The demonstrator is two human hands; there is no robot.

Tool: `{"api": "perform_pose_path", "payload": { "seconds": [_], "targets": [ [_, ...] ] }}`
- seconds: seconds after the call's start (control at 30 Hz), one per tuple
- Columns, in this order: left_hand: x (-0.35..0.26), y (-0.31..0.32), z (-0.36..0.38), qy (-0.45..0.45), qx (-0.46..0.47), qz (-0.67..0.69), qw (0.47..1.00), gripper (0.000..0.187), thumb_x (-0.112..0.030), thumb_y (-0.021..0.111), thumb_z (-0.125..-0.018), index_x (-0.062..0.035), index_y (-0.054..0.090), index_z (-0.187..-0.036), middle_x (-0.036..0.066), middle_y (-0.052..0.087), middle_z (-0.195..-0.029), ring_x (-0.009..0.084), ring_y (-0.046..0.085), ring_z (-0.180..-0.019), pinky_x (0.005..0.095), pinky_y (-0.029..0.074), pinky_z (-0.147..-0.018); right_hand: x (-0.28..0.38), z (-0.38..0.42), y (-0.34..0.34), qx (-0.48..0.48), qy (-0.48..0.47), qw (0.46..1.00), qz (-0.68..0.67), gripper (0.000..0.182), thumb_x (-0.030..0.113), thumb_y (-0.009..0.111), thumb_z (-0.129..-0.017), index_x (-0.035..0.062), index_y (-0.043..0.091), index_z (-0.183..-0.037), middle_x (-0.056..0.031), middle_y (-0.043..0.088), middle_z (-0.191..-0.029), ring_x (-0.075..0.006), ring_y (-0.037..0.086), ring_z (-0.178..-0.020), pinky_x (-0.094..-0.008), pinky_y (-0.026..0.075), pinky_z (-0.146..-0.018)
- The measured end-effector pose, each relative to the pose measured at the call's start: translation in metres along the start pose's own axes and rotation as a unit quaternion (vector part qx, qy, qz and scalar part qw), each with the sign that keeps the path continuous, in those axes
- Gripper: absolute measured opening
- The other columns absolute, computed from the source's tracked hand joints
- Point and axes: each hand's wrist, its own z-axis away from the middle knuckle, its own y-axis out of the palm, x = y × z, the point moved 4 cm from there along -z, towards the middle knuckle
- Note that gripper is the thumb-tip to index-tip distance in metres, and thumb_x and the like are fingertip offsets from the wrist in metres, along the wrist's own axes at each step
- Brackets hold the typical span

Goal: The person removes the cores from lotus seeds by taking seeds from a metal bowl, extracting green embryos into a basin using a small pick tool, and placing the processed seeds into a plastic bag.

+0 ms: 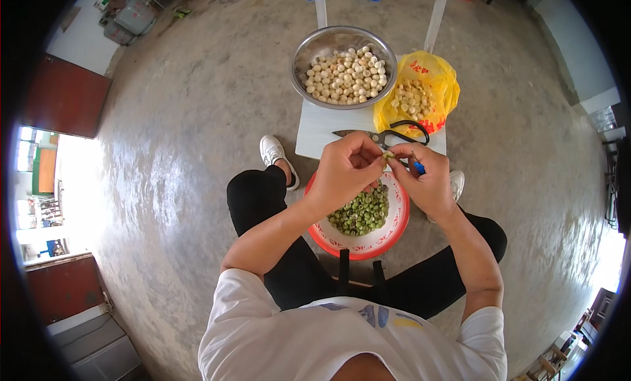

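My left hand [351, 167] pinches a small pale green piece, like a seed or shell [388, 155], between its fingertips. Close against it, my right hand [424, 177] has its fingers curled, with the fingertips at the same piece. A small blue object [419, 167], perhaps a tool's handle, shows between the right fingers; the rest of it is hidden. Below both hands sits a white basin with a red rim [388, 244], holding many green shell-like pieces [361, 213]. Black-handled scissors [368, 134] lie just beyond my hands, partly covered by them.
On a low white stool or table [315, 128] stands a steel bowl [299, 85] of round cream-coloured seeds [345, 75]. Beside it is a yellow plastic bag [449, 85] with pale pieces [414, 98]. My knees flank the basin. Gas cylinders [135, 16] stand far left.
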Motion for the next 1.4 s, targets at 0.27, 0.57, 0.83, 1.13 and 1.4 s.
{"api": "perform_pose_path", "payload": {
  "seconds": [0.27,0.57,0.83,1.13,1.4],
  "targets": [
    [0.001,0.004,0.001,0.025,-0.015,-0.067,0.997,0.009,-0.003,0.062,-0.085,0.0006,0.054,-0.085,0.003,0.06,-0.069,0.0066,0.06,-0.059,0.0192,0.047,-0.048,-0.003,0.0,0.0,-0.007,-0.039,0.999,0.01,0.019,0.004,0.068,-0.076,0.0013,0.064,-0.094,-0.0108,0.067,-0.081,-0.0171,0.065,-0.067,-0.0265,0.05,-0.058],
    [0.002,0.011,0.0,-0.018,-0.013,-0.029,0.999,0.009,-0.004,0.06,-0.086,0.0033,0.054,-0.089,0.006,0.061,-0.074,0.0086,0.062,-0.059,0.0201,0.05,-0.048,-0.001,0.001,0.001,-0.042,-0.089,0.993,0.067,0.022,0.001,0.067,-0.069,0.0021,0.065,-0.091,-0.0124,0.065,-0.078,-0.0278,0.064,-0.067,-0.032,0.051,-0.062],
    [0.011,0.004,-0.005,-0.094,0.025,0.11,0.989,0.011,-0.006,0.059,-0.087,0.0025,0.054,-0.092,0.01,0.063,-0.075,0.0144,0.063,-0.057,0.0221,0.05,-0.047,-0.007,0.008,0.003,-0.039,0.018,0.999,-0.009,0.022,0.001,0.067,-0.073,0.002,0.068,-0.095,-0.0094,0.067,-0.077,-0.0136,0.064,-0.064,-0.0254,0.049,-0.057],
    [0.02,0.001,-0.007,-0.154,0.03,0.207,0.966,0.01,-0.005,0.06,-0.085,0.0015,0.053,-0.086,0.011,0.062,-0.071,0.0155,0.063,-0.055,0.0226,0.05,-0.045,0.001,0.012,0.003,-0.084,-0.147,0.985,0.038,0.029,-0.003,0.068,-0.071,0.0042,0.067,-0.098,-0.0102,0.066,-0.077,-0.0176,0.065,-0.069,-0.0252,0.05,-0.059],
    [0.01,0.003,0.001,-0.018,0.009,-0.011,1.0,0.01,-0.001,0.06,-0.085,0.005,0.052,-0.089,0.01,0.062,-0.072,0.0131,0.062,-0.056,0.0219,0.05,-0.045,-0.009,0.009,0.003,-0.031,0.003,0.999,-0.02,0.014,0.002,0.069,-0.073,0.002,0.066,-0.088,-0.0056,0.066,-0.074,-0.0093,0.058,-0.06,-0.0219,0.045,-0.053]
  ]
}}
